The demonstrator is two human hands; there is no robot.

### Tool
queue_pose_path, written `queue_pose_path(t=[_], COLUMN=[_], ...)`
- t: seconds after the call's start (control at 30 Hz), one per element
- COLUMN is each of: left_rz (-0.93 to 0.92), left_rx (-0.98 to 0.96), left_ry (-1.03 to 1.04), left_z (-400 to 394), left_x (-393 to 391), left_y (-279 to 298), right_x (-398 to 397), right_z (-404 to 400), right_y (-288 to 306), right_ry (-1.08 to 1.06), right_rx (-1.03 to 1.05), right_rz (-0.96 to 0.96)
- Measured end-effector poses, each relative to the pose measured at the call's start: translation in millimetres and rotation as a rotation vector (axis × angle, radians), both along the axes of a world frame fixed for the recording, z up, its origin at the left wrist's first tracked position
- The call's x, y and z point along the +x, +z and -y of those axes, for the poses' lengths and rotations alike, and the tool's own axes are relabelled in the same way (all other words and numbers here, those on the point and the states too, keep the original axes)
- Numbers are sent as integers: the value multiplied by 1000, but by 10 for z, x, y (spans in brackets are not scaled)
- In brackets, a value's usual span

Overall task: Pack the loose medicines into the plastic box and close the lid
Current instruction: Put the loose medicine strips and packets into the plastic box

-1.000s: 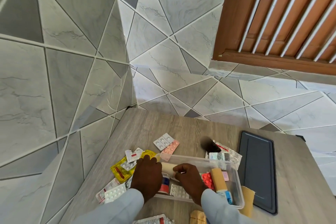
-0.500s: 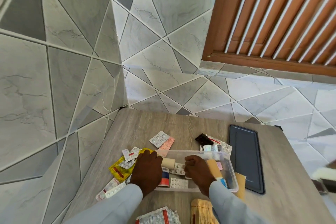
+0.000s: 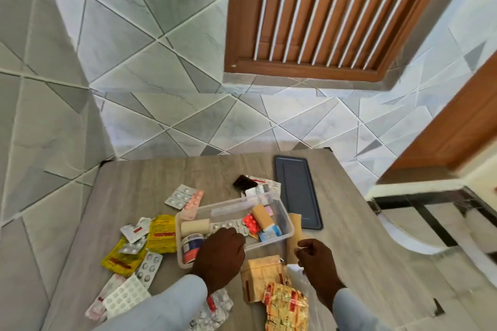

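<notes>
The clear plastic box [image 3: 285,213] stands open on the wooden table and holds a bandage roll [image 3: 195,226], silver blister strips [image 3: 230,225], a red blister [image 3: 251,223], a tan roll [image 3: 262,215] and a small bottle [image 3: 190,247]. My left hand [image 3: 219,258] lies palm down over the box's near edge, fingertips on the silver strips. My right hand [image 3: 317,263] hovers outside the box, to its right, fingers curled with nothing visible in them. The dark grey lid [image 3: 297,193] lies flat right of the box.
Loose medicines lie around the box: yellow sachets [image 3: 161,234], grey and pink blisters [image 3: 185,197], a white blister [image 3: 126,295], a tan packet [image 3: 262,279], a gold-red foil packet [image 3: 285,306]. A black item [image 3: 244,182] sits behind the box. Tiled walls border the table at back and left.
My right hand has come out of the box and moved to its right. My left hand has shifted from the box's left end into it. The view has swung right.
</notes>
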State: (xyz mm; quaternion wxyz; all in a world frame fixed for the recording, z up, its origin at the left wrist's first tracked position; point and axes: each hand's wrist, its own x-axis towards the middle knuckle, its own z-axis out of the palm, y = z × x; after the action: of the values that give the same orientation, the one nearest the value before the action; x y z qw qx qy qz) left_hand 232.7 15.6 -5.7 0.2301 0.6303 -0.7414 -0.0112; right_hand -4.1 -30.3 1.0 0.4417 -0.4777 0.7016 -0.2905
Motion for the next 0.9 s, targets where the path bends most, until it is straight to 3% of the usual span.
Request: queue_pose_path(t=[0.27, 0.57, 0.9], left_rz=[-40, -77, -124], left_rx=[122, 286, 314], left_ry=[32, 233, 378], left_z=[189, 375, 127], left_x=[-474, -876, -785], left_y=[19, 78, 138], right_x=[-442, -396, -439], right_z=[275, 742, 799], right_y=[-156, -312, -389], right_ry=[25, 336, 183], right_rx=[175, 299, 333], right_rz=[-62, -66, 107])
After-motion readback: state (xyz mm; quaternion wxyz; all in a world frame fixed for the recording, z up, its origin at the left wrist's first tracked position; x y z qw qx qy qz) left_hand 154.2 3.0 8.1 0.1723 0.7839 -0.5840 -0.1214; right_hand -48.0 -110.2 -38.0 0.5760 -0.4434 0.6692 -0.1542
